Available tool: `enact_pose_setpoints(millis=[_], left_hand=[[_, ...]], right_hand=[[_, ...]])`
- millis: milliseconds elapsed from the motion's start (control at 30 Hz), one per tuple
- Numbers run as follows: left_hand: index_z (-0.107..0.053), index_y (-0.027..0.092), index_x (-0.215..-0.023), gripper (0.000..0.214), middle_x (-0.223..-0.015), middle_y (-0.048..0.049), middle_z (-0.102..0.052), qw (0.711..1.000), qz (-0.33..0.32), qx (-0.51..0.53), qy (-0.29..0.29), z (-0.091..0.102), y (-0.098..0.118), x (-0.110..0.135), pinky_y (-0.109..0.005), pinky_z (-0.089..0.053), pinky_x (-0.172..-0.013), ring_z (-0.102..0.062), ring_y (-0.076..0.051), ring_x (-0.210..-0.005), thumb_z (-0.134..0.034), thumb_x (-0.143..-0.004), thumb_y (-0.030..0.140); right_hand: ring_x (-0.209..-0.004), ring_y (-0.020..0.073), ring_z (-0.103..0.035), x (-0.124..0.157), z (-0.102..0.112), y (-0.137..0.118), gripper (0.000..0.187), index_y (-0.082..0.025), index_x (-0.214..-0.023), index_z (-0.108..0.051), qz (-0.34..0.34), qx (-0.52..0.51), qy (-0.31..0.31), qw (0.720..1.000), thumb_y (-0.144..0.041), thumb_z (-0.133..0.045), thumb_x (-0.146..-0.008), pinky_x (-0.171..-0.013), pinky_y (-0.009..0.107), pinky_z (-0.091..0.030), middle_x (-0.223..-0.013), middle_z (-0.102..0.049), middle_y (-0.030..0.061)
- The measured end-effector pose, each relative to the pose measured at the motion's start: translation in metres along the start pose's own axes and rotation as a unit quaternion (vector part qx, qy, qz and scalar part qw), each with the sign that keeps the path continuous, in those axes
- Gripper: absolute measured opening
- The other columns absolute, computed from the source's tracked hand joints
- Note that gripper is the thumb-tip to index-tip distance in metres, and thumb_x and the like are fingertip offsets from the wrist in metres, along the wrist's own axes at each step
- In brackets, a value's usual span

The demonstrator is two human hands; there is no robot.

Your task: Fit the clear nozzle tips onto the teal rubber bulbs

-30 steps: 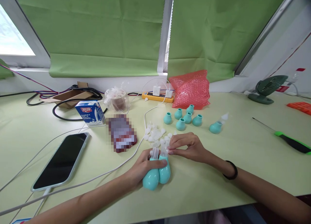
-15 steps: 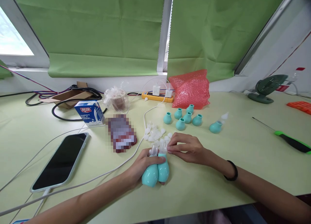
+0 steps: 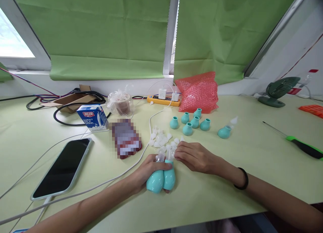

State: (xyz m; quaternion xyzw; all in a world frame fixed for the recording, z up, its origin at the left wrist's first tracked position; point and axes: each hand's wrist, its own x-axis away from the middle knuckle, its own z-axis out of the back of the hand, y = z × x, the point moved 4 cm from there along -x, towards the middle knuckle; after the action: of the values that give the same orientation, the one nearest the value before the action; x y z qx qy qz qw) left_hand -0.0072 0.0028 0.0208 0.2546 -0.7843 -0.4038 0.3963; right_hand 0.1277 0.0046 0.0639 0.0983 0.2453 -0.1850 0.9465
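Note:
Two teal squeeze bulbs, the left bulb (image 3: 155,181) and the right bulb (image 3: 169,177), stand side by side in my left hand (image 3: 148,169), the thumb laid across their necks. They look like nasal aspirator bulbs. A clear plastic nozzle (image 3: 160,156) rises from the left one, and another clear nozzle (image 3: 170,153) from the right. My right hand (image 3: 195,156) is closed, its fingertips pinching at the right nozzle's side; they partly hide what they grip. Beyond the hands lies a pile of small whitish translucent tips (image 3: 160,138).
Several loose teal bulbs (image 3: 187,129) stand behind my right hand; one bulb with a nozzle (image 3: 224,132) lies tilted farther right. A screwdriver (image 3: 304,147) is at right. A phone (image 3: 63,169), white cable (image 3: 113,175) and milk box (image 3: 93,118) are left. Red bubble wrap (image 3: 198,93) sits behind.
My right hand has turned slightly, its fingers curling more and knuckles tilting over. My left hand and both bulbs have barely shifted.

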Motion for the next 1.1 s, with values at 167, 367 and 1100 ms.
enact_pose_setpoints(millis=[167,367,1100], left_hand=[[-0.056,0.011,-0.078,0.018,-0.061,-0.0022,-0.056,1.000,-0.002,0.017,-0.023,0.003,-0.002,-0.002,-0.033,-0.049,-0.046,-0.056,-0.017,-0.051,-0.059,-0.064,0.021],[-0.056,0.010,-0.083,0.021,-0.077,-0.0099,-0.061,0.996,-0.003,0.061,-0.059,0.008,-0.005,-0.006,-0.035,-0.049,-0.054,-0.059,-0.021,-0.066,-0.058,-0.067,0.023],[-0.057,0.010,-0.085,0.022,-0.077,-0.0110,-0.063,0.994,-0.009,0.085,-0.073,0.007,-0.003,-0.004,-0.032,-0.048,-0.056,-0.059,-0.021,-0.070,-0.059,-0.066,0.022]], right_hand=[[-0.074,0.0138,-0.044,0.000,-0.002,0.011,0.007,-0.016,-0.079,-0.046,-0.133,-0.198,0.042,0.970,-0.014,-0.041,-0.081,-0.061,0.026,-0.043,-0.071,-0.049,0.0039],[-0.063,0.0089,-0.045,0.005,-0.011,0.029,0.013,-0.016,-0.074,-0.045,-0.279,-0.483,0.012,0.830,-0.025,-0.041,-0.083,-0.060,0.024,-0.044,-0.072,-0.043,0.0011],[-0.045,0.0089,-0.051,0.018,-0.008,0.044,0.014,-0.015,-0.075,-0.060,-0.397,-0.376,0.219,0.808,-0.028,-0.055,-0.074,-0.041,0.023,-0.046,-0.065,-0.058,0.0026]])
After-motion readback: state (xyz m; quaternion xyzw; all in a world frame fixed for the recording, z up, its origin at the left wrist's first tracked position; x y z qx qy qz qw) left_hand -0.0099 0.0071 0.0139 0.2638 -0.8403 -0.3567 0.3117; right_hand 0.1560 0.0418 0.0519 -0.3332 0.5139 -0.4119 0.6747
